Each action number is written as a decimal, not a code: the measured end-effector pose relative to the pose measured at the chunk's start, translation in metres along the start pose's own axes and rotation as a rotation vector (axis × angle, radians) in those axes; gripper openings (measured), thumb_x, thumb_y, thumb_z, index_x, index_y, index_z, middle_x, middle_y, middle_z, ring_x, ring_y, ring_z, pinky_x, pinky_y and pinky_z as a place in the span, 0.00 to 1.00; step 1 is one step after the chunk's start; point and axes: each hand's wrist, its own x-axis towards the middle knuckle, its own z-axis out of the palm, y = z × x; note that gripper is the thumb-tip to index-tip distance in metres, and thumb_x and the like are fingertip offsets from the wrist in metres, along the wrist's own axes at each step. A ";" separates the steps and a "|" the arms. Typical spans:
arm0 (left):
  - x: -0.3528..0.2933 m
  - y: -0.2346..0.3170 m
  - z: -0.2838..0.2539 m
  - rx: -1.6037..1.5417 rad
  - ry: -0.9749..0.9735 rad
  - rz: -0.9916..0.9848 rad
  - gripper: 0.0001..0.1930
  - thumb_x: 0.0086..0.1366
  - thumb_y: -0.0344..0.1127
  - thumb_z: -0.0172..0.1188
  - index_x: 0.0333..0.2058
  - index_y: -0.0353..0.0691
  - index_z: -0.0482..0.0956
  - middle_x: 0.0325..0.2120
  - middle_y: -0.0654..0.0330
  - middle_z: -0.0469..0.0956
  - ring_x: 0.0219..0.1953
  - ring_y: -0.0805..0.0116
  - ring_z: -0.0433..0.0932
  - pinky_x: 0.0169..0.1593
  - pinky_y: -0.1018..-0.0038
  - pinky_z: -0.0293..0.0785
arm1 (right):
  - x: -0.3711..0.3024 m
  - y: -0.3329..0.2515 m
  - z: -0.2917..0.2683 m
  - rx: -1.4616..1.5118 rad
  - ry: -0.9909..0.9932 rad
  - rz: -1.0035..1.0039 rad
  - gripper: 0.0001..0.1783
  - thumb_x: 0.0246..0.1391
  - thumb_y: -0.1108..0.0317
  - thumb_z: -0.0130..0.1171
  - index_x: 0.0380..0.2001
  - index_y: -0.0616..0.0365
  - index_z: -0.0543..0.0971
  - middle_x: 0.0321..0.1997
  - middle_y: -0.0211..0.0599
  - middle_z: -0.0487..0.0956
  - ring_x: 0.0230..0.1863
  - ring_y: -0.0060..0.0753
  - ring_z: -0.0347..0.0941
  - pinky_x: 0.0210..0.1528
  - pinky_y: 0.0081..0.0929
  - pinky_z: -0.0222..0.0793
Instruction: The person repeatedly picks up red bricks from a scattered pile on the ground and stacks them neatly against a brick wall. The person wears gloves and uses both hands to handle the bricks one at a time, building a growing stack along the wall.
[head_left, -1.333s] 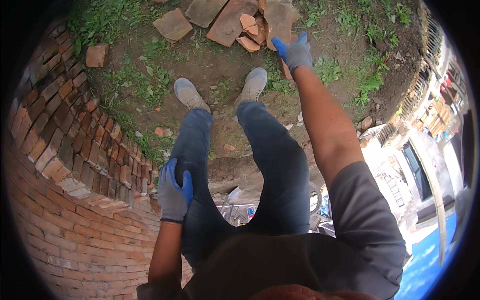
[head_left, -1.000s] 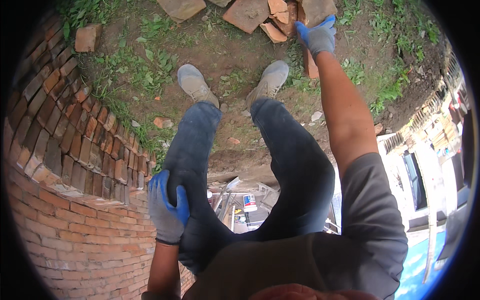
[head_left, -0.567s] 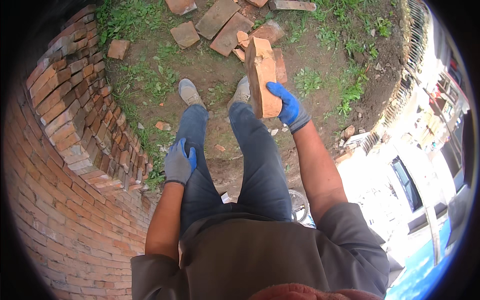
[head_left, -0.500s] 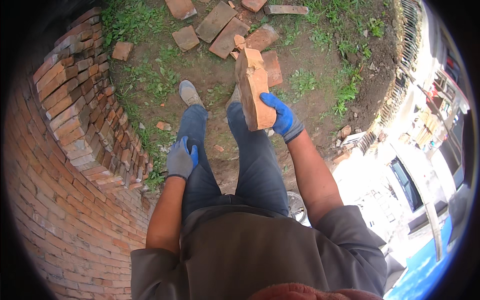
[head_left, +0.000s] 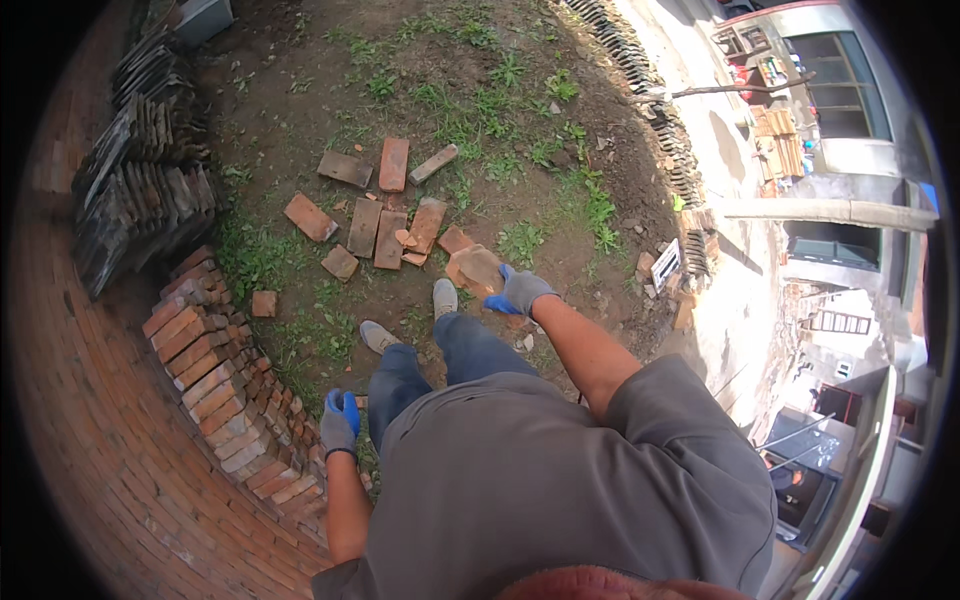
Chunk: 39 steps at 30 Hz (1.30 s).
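Note:
My right hand (head_left: 519, 292), in a grey and blue glove, grips a reddish brick (head_left: 478, 269) and holds it out in front of my right leg, above the dirt. My left hand (head_left: 339, 424), gloved the same way, hangs by my left thigh with fingers loosely curled and nothing in it, close to the stepped end of a brick wall (head_left: 215, 380). My grey shoes (head_left: 378, 335) stand on the soil just below a scatter of loose bricks (head_left: 376, 221).
A brick wall curves along the left and lower left. Stacked dark roof tiles (head_left: 140, 190) lie at the upper left. Patchy grass (head_left: 470, 110) grows beyond the bricks. A row of tiles (head_left: 660, 110) edges the plot on the right, with pavement and buildings past it.
My right hand reached down to the brick pile, took a brick and lifted it. I have straightened up, so the ground looks farther away. My left hand stays by my thigh.

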 end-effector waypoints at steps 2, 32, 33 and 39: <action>-0.008 -0.029 -0.035 0.314 -0.085 0.066 0.30 0.87 0.55 0.66 0.71 0.34 0.86 0.65 0.43 0.93 0.66 0.47 0.93 0.70 0.54 0.85 | -0.041 0.041 0.004 -0.111 0.096 0.107 0.54 0.61 0.29 0.78 0.85 0.42 0.80 0.82 0.58 0.85 0.78 0.67 0.86 0.79 0.61 0.82; -0.096 0.055 0.046 0.563 -0.293 0.397 0.21 0.86 0.50 0.65 0.58 0.37 0.92 0.49 0.47 0.94 0.50 0.54 0.89 0.59 0.56 0.83 | -0.275 0.379 0.396 0.863 0.055 0.581 0.50 0.52 0.32 0.79 0.72 0.50 0.92 0.74 0.52 0.92 0.74 0.60 0.90 0.76 0.58 0.86; -0.098 0.062 0.049 0.573 -0.302 0.395 0.21 0.86 0.50 0.65 0.58 0.37 0.92 0.49 0.47 0.94 0.50 0.55 0.89 0.59 0.56 0.83 | -0.277 0.381 0.398 0.874 0.057 0.563 0.50 0.52 0.32 0.79 0.73 0.50 0.91 0.74 0.53 0.92 0.75 0.60 0.89 0.76 0.58 0.85; -0.096 0.104 0.055 0.524 -0.277 0.471 0.24 0.87 0.50 0.66 0.62 0.33 0.91 0.55 0.51 0.96 0.55 0.55 0.91 0.63 0.57 0.85 | -0.291 0.379 0.419 0.937 0.029 0.562 0.52 0.52 0.32 0.78 0.75 0.49 0.90 0.77 0.53 0.90 0.77 0.61 0.88 0.78 0.57 0.84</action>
